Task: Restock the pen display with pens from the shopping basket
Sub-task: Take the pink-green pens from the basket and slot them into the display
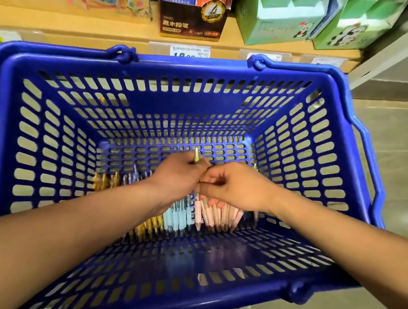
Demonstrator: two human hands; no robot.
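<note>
Pens (203,215) lie in a loose row along the floor of the blue shopping basket (143,62), sorted by colour: yellow ones toward my left, pale blue in the middle, pink toward my right. Their long axes run roughly from me toward the shelf (84,24), so each one points away from me, not across.

My left hand (180,174) is closed, pinching a single yellowish pen (196,154) that stands nearly upright above the row, its top end poking out past my fingers. My right hand (232,186) is half curled beside it, fingertips meeting the left hand's at that pen; I cannot tell whether it grips anything of its own. The pink pens sit directly beneath my right hand, the blue ones beneath my left wrist.

Since both hands hover straight over the row, I judge the next pick is a short drop downward, and the right hand is nearer the pink group.
</note>
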